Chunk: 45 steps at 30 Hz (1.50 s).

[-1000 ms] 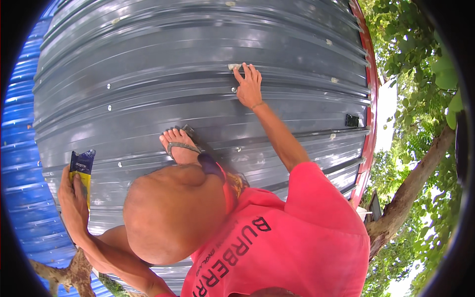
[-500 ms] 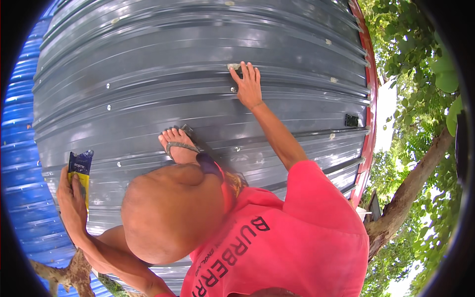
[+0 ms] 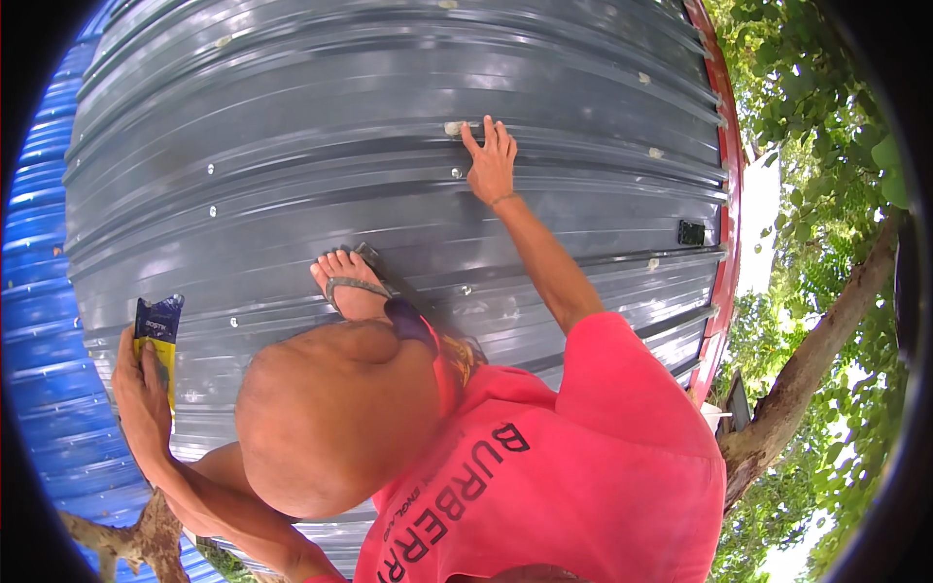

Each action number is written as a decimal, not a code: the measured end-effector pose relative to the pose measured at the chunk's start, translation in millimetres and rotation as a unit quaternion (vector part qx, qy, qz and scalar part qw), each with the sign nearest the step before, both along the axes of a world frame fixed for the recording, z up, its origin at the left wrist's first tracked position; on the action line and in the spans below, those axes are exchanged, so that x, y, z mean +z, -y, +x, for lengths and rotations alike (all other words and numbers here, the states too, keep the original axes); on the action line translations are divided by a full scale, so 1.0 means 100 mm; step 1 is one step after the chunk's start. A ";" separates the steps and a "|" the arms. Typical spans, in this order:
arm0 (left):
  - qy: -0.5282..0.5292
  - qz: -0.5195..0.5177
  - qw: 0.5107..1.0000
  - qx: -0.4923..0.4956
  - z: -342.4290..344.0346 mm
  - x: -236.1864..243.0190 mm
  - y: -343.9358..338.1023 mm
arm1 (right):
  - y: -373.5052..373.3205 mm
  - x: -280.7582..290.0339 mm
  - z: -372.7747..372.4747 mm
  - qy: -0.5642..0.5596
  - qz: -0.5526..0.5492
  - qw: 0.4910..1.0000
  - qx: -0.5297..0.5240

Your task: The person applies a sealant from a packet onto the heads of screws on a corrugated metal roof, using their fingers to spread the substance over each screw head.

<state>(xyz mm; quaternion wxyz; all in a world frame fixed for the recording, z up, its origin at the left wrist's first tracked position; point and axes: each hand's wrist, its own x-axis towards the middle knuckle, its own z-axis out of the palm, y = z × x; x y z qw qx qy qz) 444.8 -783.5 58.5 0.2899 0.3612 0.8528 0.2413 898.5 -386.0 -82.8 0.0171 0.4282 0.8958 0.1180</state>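
1. Roofing in blue [image 3: 44, 379], ribbed and shiny, runs down the far left, with a tree limb [image 3: 146, 539] at its lower end.
2. Left hand [image 3: 143, 389], bare, has its fingers closed around a flat packet [image 3: 158, 319], dark blue above and yellow below. The packet stands roughly upright over the left part of the grey roofing [image 3: 146, 223], its ragged blue end pointing up; the hand covers some of its yellow part.
3. Bent knee [image 3: 326, 418], bare, fills the lower middle; beyond it a sandalled foot [image 3: 358, 291] is planted on the grey metal.
4. Pale patch [image 3: 453, 128] sits on a raised rib, above a screw head [image 3: 457, 173].
5. Right hand [image 3: 493, 173] lies just right of that patch, fingers open and spread, gripping nothing. Its thumb points toward the patch; whether they touch, I cannot tell.
6. Red shirt [image 3: 612, 466] with dark lettering covers the lower right of centre.
7. Small black object [image 3: 691, 233] lies near the roof's red edge [image 3: 729, 175].
8. Tree trunk [image 3: 802, 369] and green leaves [image 3: 816, 126] stand beyond it.
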 end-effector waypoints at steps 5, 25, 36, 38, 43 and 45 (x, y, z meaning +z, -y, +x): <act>0.013 -0.012 1.000 0.015 0.00 -0.01 0.00 | 0.16 -0.14 -0.03 0.041 0.012 0.999 0.006; -0.002 0.007 0.999 0.033 -0.02 -0.02 0.05 | -0.46 0.25 0.21 0.123 0.095 0.988 0.007; 0.273 0.131 0.949 0.087 0.37 -0.36 -0.62 | 0.57 0.86 -1.01 -0.387 -0.219 0.895 -0.043; 0.341 0.181 0.916 0.107 0.49 -0.50 -0.76 | 1.10 1.03 -1.58 -0.506 -0.484 0.711 -0.063; 0.413 0.256 0.857 0.172 0.65 -0.44 -0.84 | 1.75 1.12 -2.54 -0.527 -0.702 0.475 -0.060; 0.430 0.270 0.845 0.169 0.71 -0.40 -0.85 | 1.75 1.02 -2.63 -0.537 -0.696 0.471 -0.065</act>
